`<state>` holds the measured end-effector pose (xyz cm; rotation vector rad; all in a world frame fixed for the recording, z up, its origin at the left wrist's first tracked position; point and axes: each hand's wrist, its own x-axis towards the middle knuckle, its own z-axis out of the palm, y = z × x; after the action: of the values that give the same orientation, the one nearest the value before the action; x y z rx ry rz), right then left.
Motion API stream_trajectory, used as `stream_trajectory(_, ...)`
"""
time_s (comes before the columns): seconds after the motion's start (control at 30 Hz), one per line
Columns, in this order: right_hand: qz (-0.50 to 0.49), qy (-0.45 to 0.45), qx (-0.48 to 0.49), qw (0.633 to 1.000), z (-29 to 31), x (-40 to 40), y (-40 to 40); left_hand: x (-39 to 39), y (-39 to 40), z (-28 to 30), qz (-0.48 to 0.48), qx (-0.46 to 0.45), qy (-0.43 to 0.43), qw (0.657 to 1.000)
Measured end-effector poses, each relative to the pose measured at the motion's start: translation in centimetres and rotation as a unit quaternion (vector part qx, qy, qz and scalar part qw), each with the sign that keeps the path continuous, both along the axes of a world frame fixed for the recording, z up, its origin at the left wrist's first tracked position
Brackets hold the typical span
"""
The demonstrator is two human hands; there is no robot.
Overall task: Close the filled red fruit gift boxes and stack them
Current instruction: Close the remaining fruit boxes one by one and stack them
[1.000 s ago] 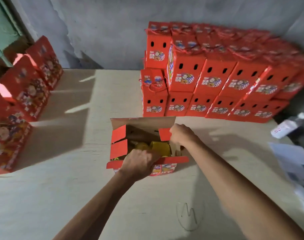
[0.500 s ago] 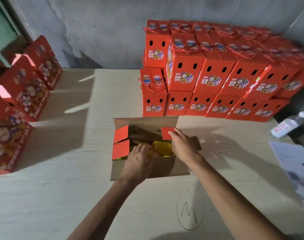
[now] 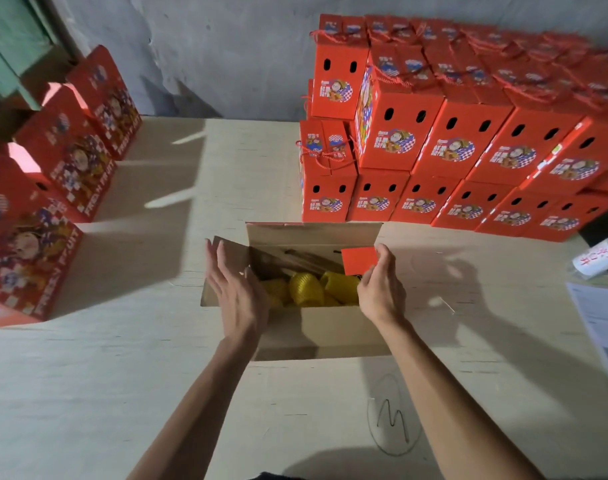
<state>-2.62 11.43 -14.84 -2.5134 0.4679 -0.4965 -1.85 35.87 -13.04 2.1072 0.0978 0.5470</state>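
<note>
An open red fruit gift box sits on the table in front of me, its brown inner flaps spread outward. Yellow foam-netted fruit fills the inside. My left hand lies with straight fingers against the box's left flap. My right hand holds the small red side flap between thumb and fingers at the right side of the opening. A stack of closed red gift boxes with rope handles stands behind the open box, to the right.
More red gift boxes stand in a row along the table's left edge. A plastic bottle and a printed sheet lie at the right edge. A pen scribble marks the wooden tabletop near me.
The box's near flap has dropped flat toward me. My left hand moved out of the box onto the left flap. My right hand shifted right and took the red side flap.
</note>
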Motion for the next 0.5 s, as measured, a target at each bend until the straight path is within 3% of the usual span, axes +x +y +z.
stream_trajectory(0.1, 0.002, 0.04, -0.008, 0.999, -0.3, 0.3, -0.3, -0.6, -0.1, -0.9, -0.016, -0.034, -0.059, 0.998)
stream_trajectory(0.2, -0.006, 0.058, -0.01, 0.998, -0.3, 0.3, -0.2, -1.2, 0.2, -1.9, -0.097, 0.003, -0.111, 0.989)
stream_trajectory(0.33, -0.012, 0.066, -0.004, 0.998, -0.2, 0.2, -0.1, -0.5, 1.3, -2.0, -0.194, 0.06, -0.101, 0.974)
stream_trajectory(0.5, -0.013, 0.077, 0.003, 0.997, -0.4, 0.5, -0.5, 0.7, 0.6, -1.5, -0.095, 0.085, 0.0, 0.992)
